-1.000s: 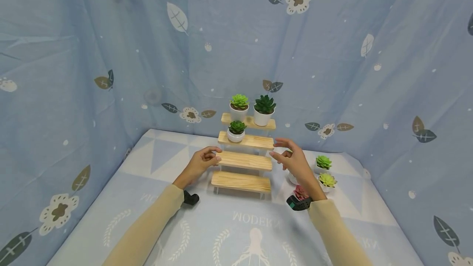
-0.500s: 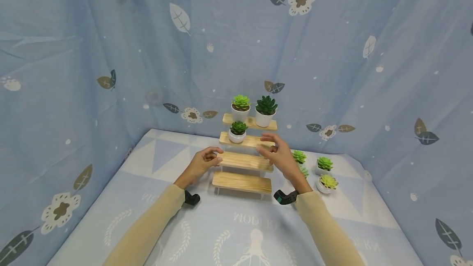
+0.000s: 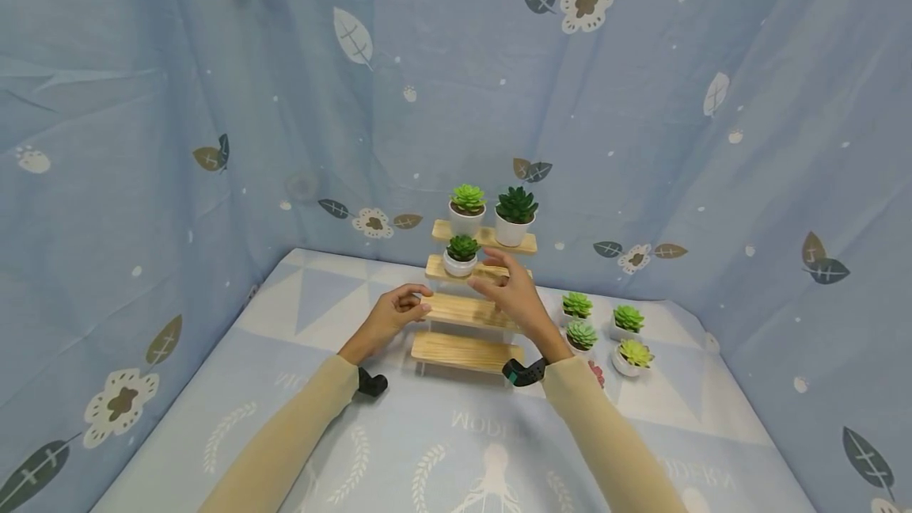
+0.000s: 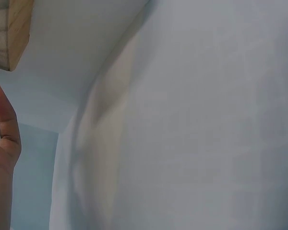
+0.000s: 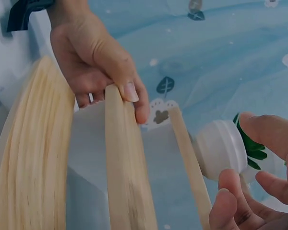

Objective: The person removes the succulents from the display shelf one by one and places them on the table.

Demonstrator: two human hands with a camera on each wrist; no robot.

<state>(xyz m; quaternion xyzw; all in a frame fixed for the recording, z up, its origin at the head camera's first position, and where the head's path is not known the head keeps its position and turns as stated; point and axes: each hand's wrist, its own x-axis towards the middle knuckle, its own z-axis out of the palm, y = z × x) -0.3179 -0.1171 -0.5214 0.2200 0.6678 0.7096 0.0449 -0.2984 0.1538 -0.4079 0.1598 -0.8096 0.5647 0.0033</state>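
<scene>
A tiered wooden plant stand [image 3: 466, 350] stands on the table. My left hand [image 3: 387, 319] pinches the left end of its second step from the bottom; in the right wrist view the thumb [image 5: 130, 91] lies on that step's edge. My right hand [image 3: 518, 299] reaches over the second-highest step, its fingers spread and relaxed. Beside its fingertips is a dark green succulent [image 3: 461, 260] in a small round white pot [image 5: 222, 147]. On the top step stand a light green succulent [image 3: 467, 212] and a larger dark green one [image 3: 514, 220], both in white pots.
To the stand's right are several potted succulents: light green ones [image 3: 577, 305] [image 3: 627, 319], a pale green one [image 3: 580, 335], a yellow-green one [image 3: 634, 353] and a pinkish-red one [image 3: 597, 372] partly behind the right forearm. A patterned blue curtain [image 3: 456, 62] surrounds the table.
My right hand has moved left, from the stand's right end across to the small dark green succulent. The left hand has stayed at the step's left end.
</scene>
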